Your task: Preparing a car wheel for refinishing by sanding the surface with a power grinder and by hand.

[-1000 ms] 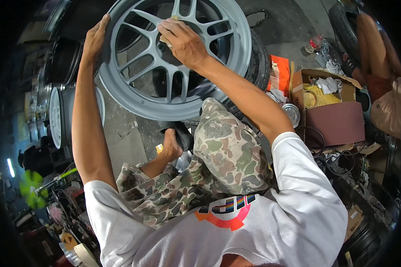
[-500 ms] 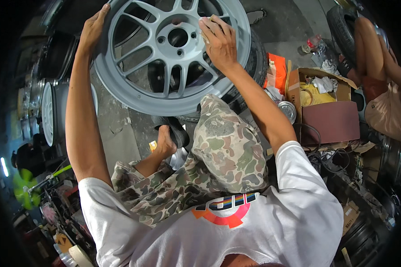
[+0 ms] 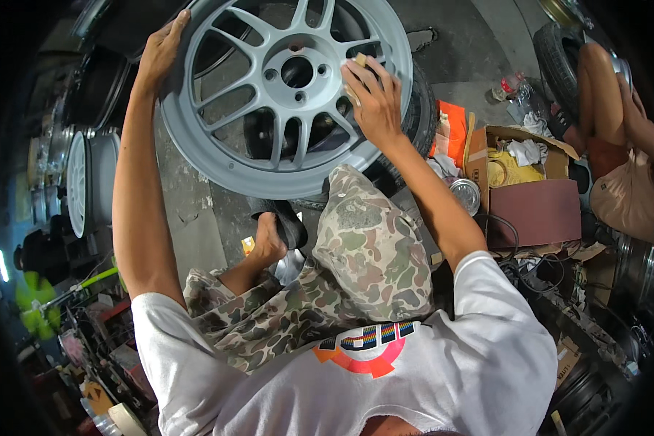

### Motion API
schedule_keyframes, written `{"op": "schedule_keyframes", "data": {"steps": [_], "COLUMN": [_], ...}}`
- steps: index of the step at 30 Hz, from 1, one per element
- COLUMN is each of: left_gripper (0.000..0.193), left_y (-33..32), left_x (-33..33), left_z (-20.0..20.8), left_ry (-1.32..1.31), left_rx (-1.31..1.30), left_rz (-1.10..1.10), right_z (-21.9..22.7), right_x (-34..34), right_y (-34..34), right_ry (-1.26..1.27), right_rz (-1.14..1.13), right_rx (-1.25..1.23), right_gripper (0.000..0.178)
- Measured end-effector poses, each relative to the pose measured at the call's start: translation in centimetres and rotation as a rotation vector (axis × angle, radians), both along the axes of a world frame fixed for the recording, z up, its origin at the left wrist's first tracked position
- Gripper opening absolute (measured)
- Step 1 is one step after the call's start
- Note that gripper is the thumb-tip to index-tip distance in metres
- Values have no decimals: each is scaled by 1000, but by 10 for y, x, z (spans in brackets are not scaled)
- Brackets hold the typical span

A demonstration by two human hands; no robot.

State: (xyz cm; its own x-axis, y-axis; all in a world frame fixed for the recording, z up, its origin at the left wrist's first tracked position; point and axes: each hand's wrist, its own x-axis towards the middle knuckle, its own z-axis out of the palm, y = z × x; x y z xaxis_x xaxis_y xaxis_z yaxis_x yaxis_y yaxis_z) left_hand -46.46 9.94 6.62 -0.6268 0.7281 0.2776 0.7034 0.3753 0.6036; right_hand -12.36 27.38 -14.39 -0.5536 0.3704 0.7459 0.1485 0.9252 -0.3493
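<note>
A large grey alloy wheel rim (image 3: pixel 229 168) with paired spokes is tilted in front of me, above a black tyre (image 3: pixel 418 109). At its upper left outer edge, my left hand (image 3: pixel 161 54) grips the rim with fingers wrapped over the lip. My right hand (image 3: pixel 376 102) lies on the spokes just right of the hub, fingers bent. Between those fingers sticks out a small tan piece of what looks like folded sandpaper (image 3: pixel 361 59); the hand hides most of it. My camouflage-clad knee (image 3: pixel 370 232) is raised just below the rim.
On the right stands a cardboard box (image 3: pixel 478 156) with cloths inside and a reddish-brown sheet (image 3: pixel 534 213) over its front. Near it are an orange packet (image 3: pixel 450 134), a metal can (image 3: pixel 465 195) and cables. Another person's bent leg (image 3: pixel 602 94) is beyond. Another wheel (image 3: pixel 80 185) stands left.
My right hand has slid a short way toward me across the spokes beside the hub. The rim sits slightly lower and further right in the picture, my left hand still holding its edge.
</note>
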Motion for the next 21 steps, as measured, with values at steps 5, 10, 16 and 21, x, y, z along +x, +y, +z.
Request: {"op": "schedule_keyframes", "data": {"steps": [5, 10, 16, 21], "left_gripper": [61, 62, 57, 59], "left_y": [14, 2, 11, 8], "left_x": [16, 4, 18, 22], "left_z": [6, 8, 6, 9], "left_ry": [-233, -109, -215, -28], "left_rx": [-20, -79, 39, -25], "left_rz": [1, 60, -43, -25], "right_z": [15, 4, 20, 4], "right_x": [-15, -2, -17, 5], "right_y": [19, 3, 16, -1], "right_ry": [83, 36, 117, 22], "right_rz": [-59, -36, -74, -51], "right_rx": [7, -40, -9, -13], "right_gripper": [47, 52, 57, 51]}}
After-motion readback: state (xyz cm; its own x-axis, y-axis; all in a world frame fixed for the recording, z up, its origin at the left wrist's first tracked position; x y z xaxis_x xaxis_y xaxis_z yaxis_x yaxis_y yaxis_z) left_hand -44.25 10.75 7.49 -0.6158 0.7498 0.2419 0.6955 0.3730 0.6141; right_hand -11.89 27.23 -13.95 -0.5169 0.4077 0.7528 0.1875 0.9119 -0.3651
